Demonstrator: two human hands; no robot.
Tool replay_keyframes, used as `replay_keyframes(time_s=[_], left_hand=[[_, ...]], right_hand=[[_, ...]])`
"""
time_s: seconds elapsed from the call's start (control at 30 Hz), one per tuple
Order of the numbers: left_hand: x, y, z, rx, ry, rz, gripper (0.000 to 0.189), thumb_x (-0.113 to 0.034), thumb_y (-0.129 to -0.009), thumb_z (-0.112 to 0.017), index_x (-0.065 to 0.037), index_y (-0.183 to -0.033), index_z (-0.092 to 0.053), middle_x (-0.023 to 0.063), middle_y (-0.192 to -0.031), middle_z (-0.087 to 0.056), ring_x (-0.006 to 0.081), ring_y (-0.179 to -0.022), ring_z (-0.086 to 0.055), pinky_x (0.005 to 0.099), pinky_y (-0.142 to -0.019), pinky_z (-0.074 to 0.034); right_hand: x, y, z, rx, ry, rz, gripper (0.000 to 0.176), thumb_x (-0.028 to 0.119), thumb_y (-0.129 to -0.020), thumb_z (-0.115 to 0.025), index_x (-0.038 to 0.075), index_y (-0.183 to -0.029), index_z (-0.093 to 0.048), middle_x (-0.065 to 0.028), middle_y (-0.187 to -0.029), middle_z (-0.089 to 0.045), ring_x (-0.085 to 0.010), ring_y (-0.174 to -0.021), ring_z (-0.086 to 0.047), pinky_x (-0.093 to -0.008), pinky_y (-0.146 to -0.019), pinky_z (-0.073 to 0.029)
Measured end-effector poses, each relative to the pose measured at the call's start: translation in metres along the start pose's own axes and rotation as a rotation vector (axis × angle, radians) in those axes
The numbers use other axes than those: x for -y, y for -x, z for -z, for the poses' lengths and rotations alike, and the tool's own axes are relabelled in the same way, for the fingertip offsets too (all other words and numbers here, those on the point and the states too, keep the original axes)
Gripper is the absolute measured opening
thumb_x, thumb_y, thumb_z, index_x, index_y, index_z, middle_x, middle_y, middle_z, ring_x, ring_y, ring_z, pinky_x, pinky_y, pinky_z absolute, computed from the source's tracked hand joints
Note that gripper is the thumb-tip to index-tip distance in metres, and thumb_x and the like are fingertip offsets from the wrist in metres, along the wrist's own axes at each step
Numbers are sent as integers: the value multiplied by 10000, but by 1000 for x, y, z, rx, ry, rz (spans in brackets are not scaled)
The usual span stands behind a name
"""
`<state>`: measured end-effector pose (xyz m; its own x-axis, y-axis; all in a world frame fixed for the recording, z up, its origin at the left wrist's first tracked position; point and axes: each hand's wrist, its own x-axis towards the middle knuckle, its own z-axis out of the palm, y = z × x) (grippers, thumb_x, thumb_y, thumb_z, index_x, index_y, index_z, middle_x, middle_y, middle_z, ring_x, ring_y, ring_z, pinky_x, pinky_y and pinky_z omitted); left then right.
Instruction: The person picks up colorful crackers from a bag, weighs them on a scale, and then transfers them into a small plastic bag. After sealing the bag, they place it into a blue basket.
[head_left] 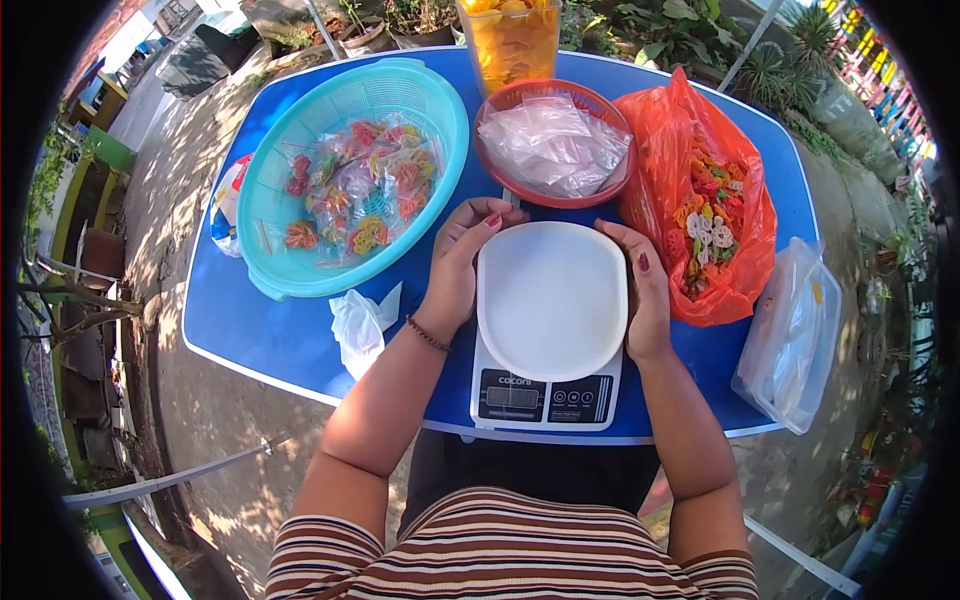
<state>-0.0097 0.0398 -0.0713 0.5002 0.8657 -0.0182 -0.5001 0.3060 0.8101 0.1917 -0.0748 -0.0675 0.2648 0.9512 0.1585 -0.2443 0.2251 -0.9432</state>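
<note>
A white plate point(552, 300) rests on a white kitchen scale point(545, 400) with a dark front panel. My left hand point(462, 250) is curved around the plate's left edge, fingers toward its far rim, and my right hand point(643, 275) cups its right edge. Both hands touch or nearly touch the plate. Beyond it stands a red basket point(490, 165) holding clear plastic bags point(555, 145). To the right, an open red plastic bag point(650, 130) contains colourful small pieces point(712, 215). A turquoise basket point(275, 250) at the left holds filled little bags point(370, 190).
The blue table point(250, 335) carries a crumpled white plastic bag point(360, 330) left of my left forearm. A clear container point(790, 340) with plastic bags lies at the right edge. A tall container point(508, 45) with orange contents stands at the back.
</note>
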Motion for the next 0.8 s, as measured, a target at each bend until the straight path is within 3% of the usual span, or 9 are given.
replay_keyframes(time_s=[0.1,0.3,0.4,0.6,0.8], left_hand=[[-3,-1,-1,-9,-78,13,312,-158,-958,-517,12,-1216,-561,193,-1229,-640,288,-1226,-610,408,-1072,-478],[-4,-3,6,51,-89,6,526,-41,-724,-463,31,-1237,-552,232,-1272,-622,316,-1257,-589,432,-1131,-432],[-4,-4,9,66,-70,16,582,-1,-662,-448,32,-1234,-550,240,-1298,-612,326,-1286,-573,436,-1145,-423],[-8,-2,7,74,-102,3,603,69,-645,-436,23,-1235,-552,250,-1338,-596,332,-1341,-538,434,-1169,-404],[-6,-1,2,73,-117,-18,486,77,-763,-453,22,-1232,-571,201,-1327,-617,275,-1323,-563,366,-1117,-428]], right_hand=[[-1,1,5,7,37,-13,620,474,-1028,-451,-36,-1378,-479,-179,-1432,-521,-230,-1306,-513,-368,-1132,-366],[-1,1,5,-17,58,-19,617,492,-1020,-451,-29,-1348,-494,-186,-1451,-506,-242,-1322,-499,-381,-1143,-353],[-4,1,9,-6,67,0,604,471,-1028,-446,-30,-1363,-490,-184,-1442,-518,-238,-1307,-512,-376,-1140,-356],[3,1,5,-3,172,-8,497,343,-1055,-420,-41,-1350,-531,-179,-1436,-539,-219,-1283,-540,-350,-1126,-368],[9,3,-2,-26,55,-62,425,237,-1036,-445,-47,-1338,-541,-174,-1413,-564,-208,-1268,-557,-336,-1104,-393]])
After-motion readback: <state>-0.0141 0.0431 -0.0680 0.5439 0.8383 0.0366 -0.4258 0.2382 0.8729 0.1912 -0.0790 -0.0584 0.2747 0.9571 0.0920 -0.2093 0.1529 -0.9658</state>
